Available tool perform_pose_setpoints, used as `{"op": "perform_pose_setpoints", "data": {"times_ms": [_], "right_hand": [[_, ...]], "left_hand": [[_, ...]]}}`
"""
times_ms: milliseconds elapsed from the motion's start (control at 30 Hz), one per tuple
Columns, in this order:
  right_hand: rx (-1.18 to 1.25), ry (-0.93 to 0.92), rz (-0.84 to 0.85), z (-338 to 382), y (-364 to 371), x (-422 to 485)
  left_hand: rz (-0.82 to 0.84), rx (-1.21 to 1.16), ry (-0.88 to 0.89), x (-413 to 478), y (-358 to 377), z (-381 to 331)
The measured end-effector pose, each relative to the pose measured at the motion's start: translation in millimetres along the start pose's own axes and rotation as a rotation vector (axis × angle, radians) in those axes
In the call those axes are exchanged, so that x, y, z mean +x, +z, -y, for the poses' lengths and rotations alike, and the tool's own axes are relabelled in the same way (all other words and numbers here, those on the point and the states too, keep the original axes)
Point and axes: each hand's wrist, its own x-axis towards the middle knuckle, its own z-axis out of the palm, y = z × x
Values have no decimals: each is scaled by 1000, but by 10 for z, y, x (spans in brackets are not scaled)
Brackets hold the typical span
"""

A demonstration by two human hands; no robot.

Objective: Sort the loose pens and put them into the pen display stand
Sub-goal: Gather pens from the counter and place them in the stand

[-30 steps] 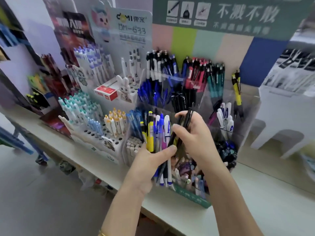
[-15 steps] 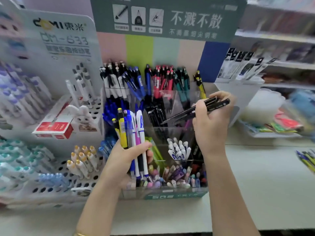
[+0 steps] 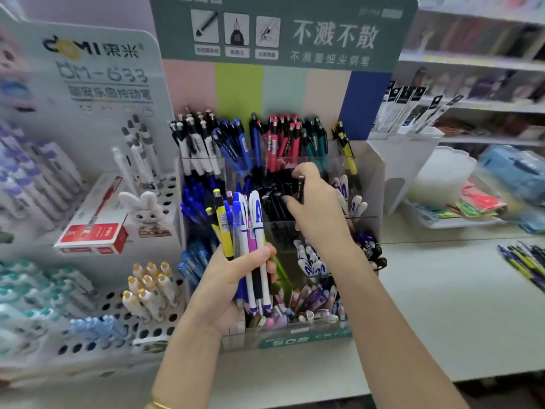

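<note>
A clear tiered pen display stand [image 3: 370,178] stands in the middle of the shelf, its compartments filled with white, blue, red, green, yellow and black pens. My left hand [image 3: 233,278] grips a bunch of mixed pens [image 3: 244,231], yellow, blue, white and pink, upright in front of the stand. My right hand [image 3: 315,208] reaches over the middle row and holds black pens [image 3: 300,188] tip-down at the compartment of black pens [image 3: 274,202]. How many black pens it holds is hidden by the fingers.
A white perforated pen rack [image 3: 118,320] with a rabbit figure [image 3: 144,211] and a red box [image 3: 94,231] stands to the left. More loose pens [image 3: 525,261] lie at the right edge of the white shelf [image 3: 442,305]. A white holder [image 3: 407,160] stands right of the stand.
My right hand has taken the black pens out of the bunch, swung them to the right, then brought them down into the black-pen compartment. The view has shifted right.
</note>
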Motion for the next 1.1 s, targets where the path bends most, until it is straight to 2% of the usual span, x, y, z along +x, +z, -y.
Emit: {"op": "perform_pose_setpoints", "data": {"times_ms": [267, 300, 367, 433, 500, 667, 767, 867, 967, 1100], "right_hand": [[291, -107, -239, 64, -141, -177], [369, -94, -180, 103, -170, -222], [521, -26, 43, 177, -196, -304], [527, 7, 178, 203, -173, -353], [531, 33, 191, 193, -146, -370], [731, 192, 197, 97, -198, -404], [778, 247, 142, 19, -212, -426], [726, 230, 130, -54, -293, -436], [645, 165, 228, -77, -389, -465], [714, 153, 269, -75, -422, -564]], "left_hand": [[102, -21, -5, 5, -1, -21], [110, -28, -6, 5, 11, -14], [114, -45, -13, 2, 44, -2], [129, -40, -20, -10, 92, 3], [140, -45, -27, -24, 152, 9], [116, -181, -85, -52, 289, 60], [74, -126, -117, -68, 362, 70], [69, -91, -121, -66, 416, 106], [91, -52, -107, -62, 456, 133], [137, -36, -90, -54, 542, 148]]}}
